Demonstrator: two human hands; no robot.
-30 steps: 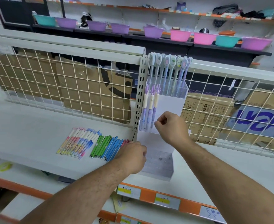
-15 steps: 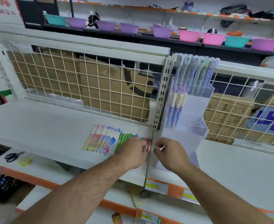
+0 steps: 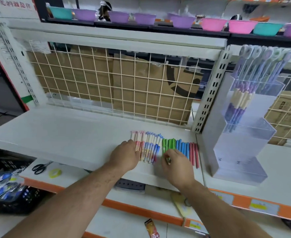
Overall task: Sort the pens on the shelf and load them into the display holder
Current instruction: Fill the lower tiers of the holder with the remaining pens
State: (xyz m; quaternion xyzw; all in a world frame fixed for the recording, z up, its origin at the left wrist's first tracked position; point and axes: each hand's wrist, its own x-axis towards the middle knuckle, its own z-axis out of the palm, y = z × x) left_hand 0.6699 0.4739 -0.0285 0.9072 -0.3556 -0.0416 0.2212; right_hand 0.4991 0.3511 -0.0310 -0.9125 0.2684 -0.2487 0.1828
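Both hands have shifted left, away from the display holder (image 3: pixel 241 145) and onto the pen row on the white shelf (image 3: pixel 72 131). The left hand (image 3: pixel 125 154) lies flat, pressing the pink-and-white pens (image 3: pixel 137 138) at the row's left end. The right hand (image 3: pixel 177 164) pinches the near ends of the green pens (image 3: pixel 169 143) mid-row. Best to keep the neighbours pinned and lift the greens as one bundle, ends level, for a lower holder tier that looks empty.

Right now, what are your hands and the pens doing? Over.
Left hand resting on pink pens. Right hand pinching a green pen. Holder lower tiers empty. Nothing in the way.
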